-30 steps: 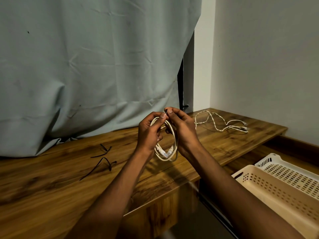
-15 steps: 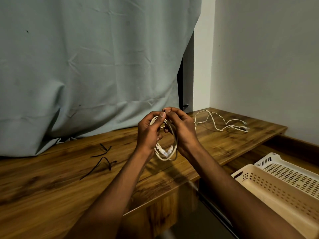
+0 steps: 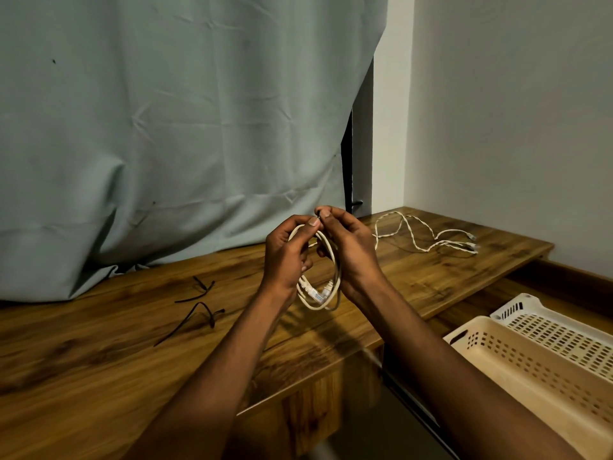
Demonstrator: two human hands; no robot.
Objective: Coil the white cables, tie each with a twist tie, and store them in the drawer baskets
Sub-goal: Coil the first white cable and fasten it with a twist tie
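Observation:
I hold a coiled white cable [image 3: 331, 277] upright above the wooden desk [image 3: 99, 360], its plug ends hanging at the bottom of the loop. My left hand [image 3: 288, 257] grips the left side of the coil. My right hand [image 3: 348, 247] holds the right side, and its fingertips pinch a short dark twist tie [image 3: 319, 214] at the top of the coil, against my left thumb. A second white cable [image 3: 428, 237] lies loose and uncoiled on the desk at the far right. Two beige perforated baskets [image 3: 517, 370] sit in the drawer at the lower right.
Two black twist ties [image 3: 199, 307] lie on the desk left of my hands. A grey curtain [image 3: 166, 144] hangs behind the desk and drapes onto its back edge. A white wall stands at the right.
Both hands stay at the top of the coil. The fingertips have shifted slightly around the twist tie; the coil hangs in the same place.

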